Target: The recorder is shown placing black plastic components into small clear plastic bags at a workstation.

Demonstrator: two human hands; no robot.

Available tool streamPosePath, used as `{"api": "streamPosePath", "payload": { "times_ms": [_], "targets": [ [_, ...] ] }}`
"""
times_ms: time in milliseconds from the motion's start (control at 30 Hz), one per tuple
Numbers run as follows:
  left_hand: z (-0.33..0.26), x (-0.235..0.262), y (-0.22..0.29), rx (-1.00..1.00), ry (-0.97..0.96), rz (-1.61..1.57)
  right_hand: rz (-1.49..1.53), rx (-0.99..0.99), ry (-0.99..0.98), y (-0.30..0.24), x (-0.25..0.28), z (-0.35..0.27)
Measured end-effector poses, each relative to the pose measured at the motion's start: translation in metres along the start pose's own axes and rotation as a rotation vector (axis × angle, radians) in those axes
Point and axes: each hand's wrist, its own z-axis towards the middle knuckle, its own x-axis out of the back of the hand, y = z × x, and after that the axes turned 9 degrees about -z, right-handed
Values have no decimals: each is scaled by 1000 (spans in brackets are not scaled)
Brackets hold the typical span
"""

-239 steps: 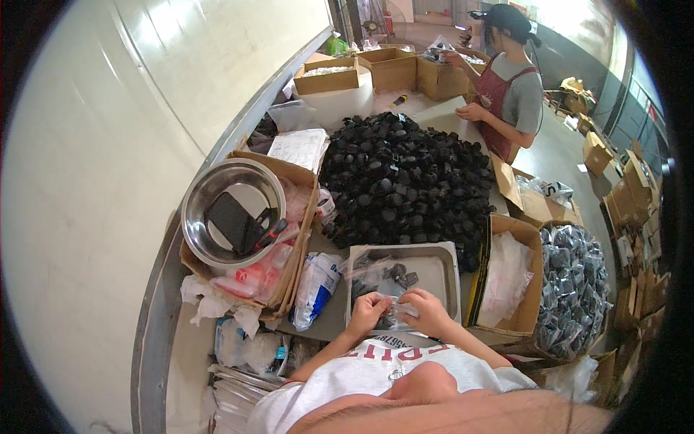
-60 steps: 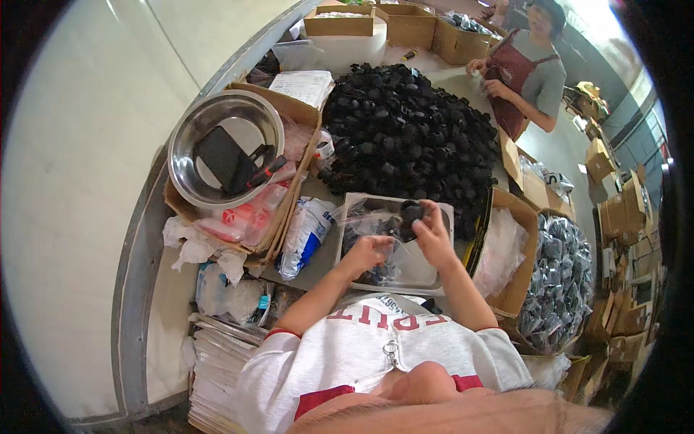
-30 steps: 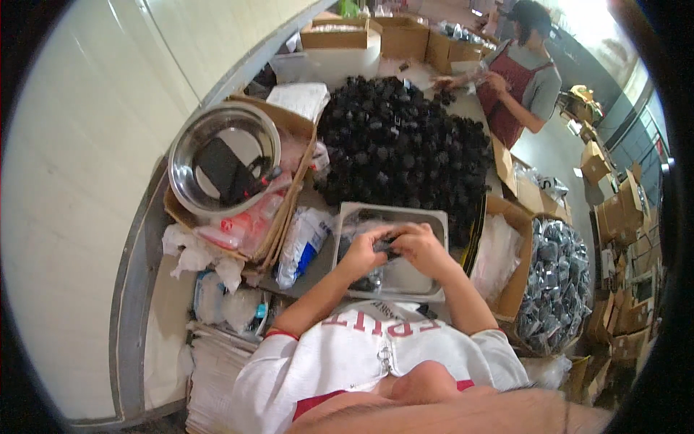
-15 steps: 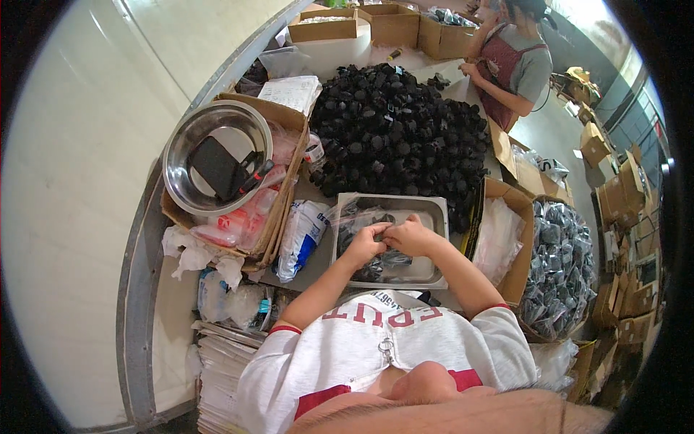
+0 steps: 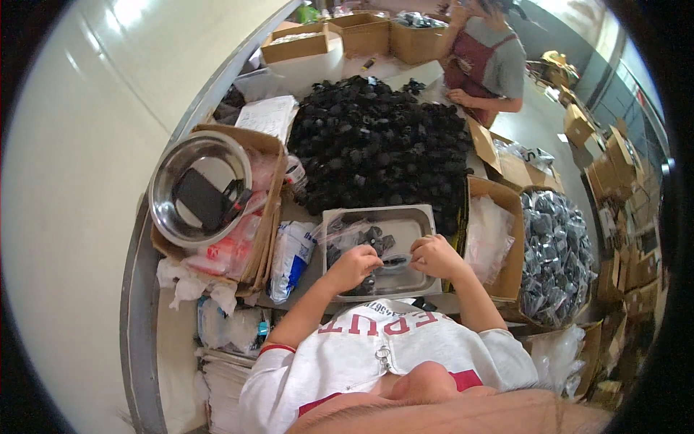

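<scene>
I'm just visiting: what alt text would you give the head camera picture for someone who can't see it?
Seen from above, a person's left hand and right hand hold a small clear bag with a dark part over a steel tray. Behind the tray lies a big heap of black parts; a steel bowl sits in a cardboard box to the left, and another person works at the far end.

Both forearms angled in over steel tray (image 5: 419,217); left hand (image 5: 354,265) and right hand (image 5: 436,255) curled, fingertips pinching, close together.
</scene>
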Motion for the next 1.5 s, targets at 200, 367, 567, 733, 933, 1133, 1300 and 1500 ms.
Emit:
{"api": "streamPosePath", "payload": {
  "times_ms": [200, 367, 567, 733, 933, 1133, 1300, 1500],
  "targets": [
    [4, -30, 18, -152, 39, -24, 141, 16, 165, -32, -23, -13],
    [-3, -48, 14, 19, 213, -80, 87, -36, 327, -45, -37, -17],
    [-4, -57, 10, -27, 340, -128, -108, -29, 399, -51, -46, -14],
    [-6, -52, 13, 2, 423, -220, -188, -50, 484, -51, -32, -21],
    [-8, -25, -18, 87, 715, -366, -222, -244, 510, -10, -21, -44],
    [7, 2, -65, 100, 793, 539, 55, -767, 798, 116, -44, -53],
    [5, -39, -59, 387, 44, 653, 430, -941, 521, 150, -51, -34],
    [-1, -45, -61, 347, 73, 634, 811, -936, 752, 156, -87, -48]
  ]
}}
